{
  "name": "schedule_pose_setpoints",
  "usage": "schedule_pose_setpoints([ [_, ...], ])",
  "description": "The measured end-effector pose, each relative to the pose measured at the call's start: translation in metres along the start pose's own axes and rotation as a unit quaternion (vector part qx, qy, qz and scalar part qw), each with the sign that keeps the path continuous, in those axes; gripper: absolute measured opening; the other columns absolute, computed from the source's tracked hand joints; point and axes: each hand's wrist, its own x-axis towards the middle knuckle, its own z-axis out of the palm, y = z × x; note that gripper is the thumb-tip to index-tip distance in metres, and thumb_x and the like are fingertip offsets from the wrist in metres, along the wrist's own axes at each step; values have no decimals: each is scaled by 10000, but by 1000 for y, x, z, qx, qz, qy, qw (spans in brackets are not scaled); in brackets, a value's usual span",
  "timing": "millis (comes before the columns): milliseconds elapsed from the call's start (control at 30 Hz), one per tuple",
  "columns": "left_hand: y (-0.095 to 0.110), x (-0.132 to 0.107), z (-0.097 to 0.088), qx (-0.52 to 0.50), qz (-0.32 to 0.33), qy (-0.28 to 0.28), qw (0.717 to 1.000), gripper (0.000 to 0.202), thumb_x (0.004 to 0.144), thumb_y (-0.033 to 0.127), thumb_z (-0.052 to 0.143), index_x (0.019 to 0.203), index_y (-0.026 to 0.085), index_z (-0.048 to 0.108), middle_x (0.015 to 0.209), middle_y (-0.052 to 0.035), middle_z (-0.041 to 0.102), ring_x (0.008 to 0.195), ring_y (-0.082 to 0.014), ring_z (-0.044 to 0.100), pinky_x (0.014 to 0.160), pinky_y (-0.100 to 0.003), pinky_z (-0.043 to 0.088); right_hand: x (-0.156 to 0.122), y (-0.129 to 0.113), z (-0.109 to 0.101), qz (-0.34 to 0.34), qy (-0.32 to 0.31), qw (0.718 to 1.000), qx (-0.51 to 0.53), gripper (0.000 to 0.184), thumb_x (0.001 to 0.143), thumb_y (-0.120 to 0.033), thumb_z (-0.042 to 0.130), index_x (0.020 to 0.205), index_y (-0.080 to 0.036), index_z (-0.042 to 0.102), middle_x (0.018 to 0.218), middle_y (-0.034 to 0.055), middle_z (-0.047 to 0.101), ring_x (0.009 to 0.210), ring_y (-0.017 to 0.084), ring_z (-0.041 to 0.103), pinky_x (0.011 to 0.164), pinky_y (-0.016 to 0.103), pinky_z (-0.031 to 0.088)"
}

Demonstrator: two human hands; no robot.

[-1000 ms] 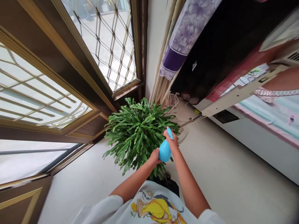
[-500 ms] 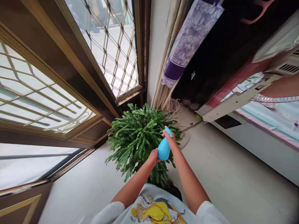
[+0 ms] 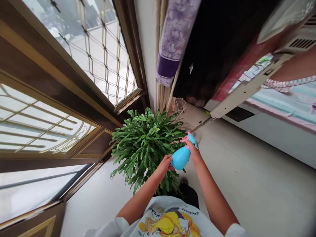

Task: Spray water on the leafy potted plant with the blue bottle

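A blue spray bottle (image 3: 180,158) with a pink trigger and nozzle is held between my two hands, tilted over the right side of a bushy green plant (image 3: 145,141). My right hand (image 3: 192,150) wraps round the bottle's neck, its fingers by the pink trigger. At the bottle's lower end, my left hand (image 3: 167,163) grips the base. Leaves spread just behind and to the left of the bottle. The plant's pot is hidden below the foliage.
Brown framed doors (image 3: 106,144) with metal grilles stand at the left. Behind the plant hang a beige curtain and a purple floral cloth (image 3: 172,42). Cables (image 3: 181,105) lie in the corner. A white cabinet (image 3: 276,135) is at the right, above a pale tiled floor (image 3: 237,177).
The spray bottle and both hands have shifted right, and the bottle leans over further to the right. Its pink trigger now shows more clearly. The camera view has turned slightly.
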Motion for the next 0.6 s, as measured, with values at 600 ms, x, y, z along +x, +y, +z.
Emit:
schedule_pose_setpoints([
  [600, 17, 44, 105, 112, 22, 78, 990, 458, 815, 536, 592, 1074, 180, 720, 1044, -102, 745, 889, -193, 674, 825, -301, 478, 95, 20, -164, -61, -120, 981, -139, 126, 790, -371, 618, 776, -246, 621, 738, 4, 623, 718, 191, 606, 710, 337, 486],
])
